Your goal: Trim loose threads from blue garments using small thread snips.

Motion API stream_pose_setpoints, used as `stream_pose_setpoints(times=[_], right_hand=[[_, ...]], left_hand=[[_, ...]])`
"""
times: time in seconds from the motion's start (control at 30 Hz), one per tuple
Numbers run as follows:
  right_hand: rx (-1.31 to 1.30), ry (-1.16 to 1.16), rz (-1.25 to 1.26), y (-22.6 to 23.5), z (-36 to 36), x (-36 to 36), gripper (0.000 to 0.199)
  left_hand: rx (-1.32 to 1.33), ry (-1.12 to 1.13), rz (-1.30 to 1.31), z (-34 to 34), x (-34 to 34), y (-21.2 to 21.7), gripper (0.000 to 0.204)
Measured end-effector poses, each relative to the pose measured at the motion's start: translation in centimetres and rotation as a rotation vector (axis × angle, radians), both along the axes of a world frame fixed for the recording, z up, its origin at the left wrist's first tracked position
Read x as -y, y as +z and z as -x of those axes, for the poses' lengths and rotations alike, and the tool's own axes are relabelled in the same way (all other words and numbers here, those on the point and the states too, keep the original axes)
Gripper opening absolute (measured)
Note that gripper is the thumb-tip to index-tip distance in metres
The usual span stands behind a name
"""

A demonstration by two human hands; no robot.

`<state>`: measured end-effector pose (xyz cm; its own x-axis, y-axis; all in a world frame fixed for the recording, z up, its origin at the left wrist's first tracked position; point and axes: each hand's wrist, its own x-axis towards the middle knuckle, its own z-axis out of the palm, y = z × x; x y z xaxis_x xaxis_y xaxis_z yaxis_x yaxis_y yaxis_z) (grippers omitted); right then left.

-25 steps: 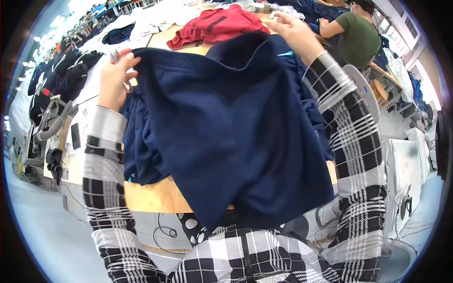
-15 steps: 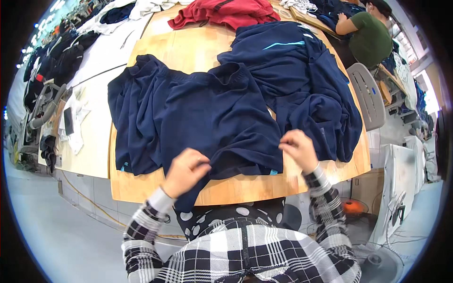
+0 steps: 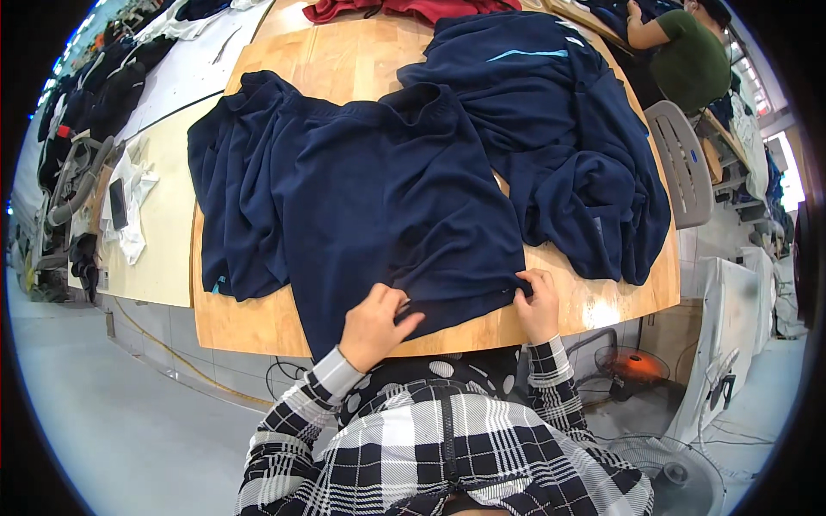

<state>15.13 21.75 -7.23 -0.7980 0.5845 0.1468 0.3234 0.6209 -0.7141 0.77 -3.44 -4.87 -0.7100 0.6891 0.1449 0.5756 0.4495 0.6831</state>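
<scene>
Plainly, shorts lie on bench ahead of us, long axis running away, waistband far, hem near. Our right hand sits nearer right hem corner, fingers pinching it; our left hand over lower fabric, thumb apart, hold unclear.

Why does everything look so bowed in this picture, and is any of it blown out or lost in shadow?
In the head view, the fisheye lens bends edges, bowing the wooden table, with black corners; in the head view, glare whitens the tabletop beyond the right hand; in the head view, the navy elastic-waisted garment is dark, but its folds show.
</scene>
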Motion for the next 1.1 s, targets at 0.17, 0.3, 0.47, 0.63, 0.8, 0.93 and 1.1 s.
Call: stream_pose_setpoints(times=[0.17,0.3,0.47,0.63,0.8,0.93,1.1], right_hand=[[-0.025,-0.011,-0.035,-0.1,0.2,0.5,0.026],[-0.137,-0.237,0.387,-1.7,-1.1,-0.8,0.014],[-0.220,-0.175,1.650,0.8,0.8,-0.8,0.023],[-0.347,-0.060,2.014,-0.4,1.7,-1.0,0.031],[-0.583,-0.056,1.842,-1.8,2.1,-0.9,0.033],[-0.713,0.004,1.857,0.1,2.7,-0.7,0.036],[-0.796,0.067,1.865,0.5,2.4,-1.3,0.043]], left_hand=[[-0.022,0.081,0.033,-0.6,0.4,-2.4,0.016],[0.773,0.088,-0.217,2.0,1.4,-0.7,0.012],[1.675,0.514,-0.794,4.0,2.8,-0.2,0.008],[1.700,0.481,-0.859,4.7,3.0,-1.2,0.012],[1.670,0.539,-0.885,3.9,3.0,-1.5,0.014],[1.620,0.534,-0.861,3.7,3.4,-1.3,0.015],[1.656,0.407,-0.831,3.8,3.1,-1.0,0.019]])
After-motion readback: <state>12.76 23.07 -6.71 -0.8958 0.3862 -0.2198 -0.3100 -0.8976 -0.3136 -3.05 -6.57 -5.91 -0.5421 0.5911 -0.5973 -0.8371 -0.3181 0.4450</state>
